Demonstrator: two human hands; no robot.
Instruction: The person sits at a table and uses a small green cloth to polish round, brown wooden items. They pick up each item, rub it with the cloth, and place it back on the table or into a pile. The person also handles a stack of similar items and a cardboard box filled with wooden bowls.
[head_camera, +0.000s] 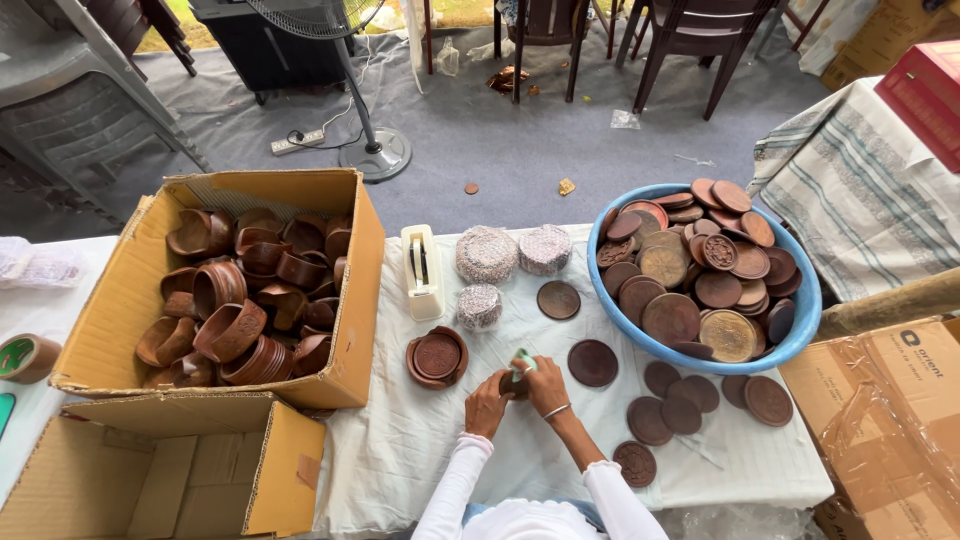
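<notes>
Near the table's (400, 450) front edge, left hand (487, 403) and right hand (546, 383) together clamp a small brown round piece (514, 383) with a green pad (523, 364) on top, held between them.

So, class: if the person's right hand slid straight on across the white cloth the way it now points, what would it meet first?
The right hand points up-left, so probably the small brown round piece both hands hold, then the left hand; depth is unclear.
</notes>
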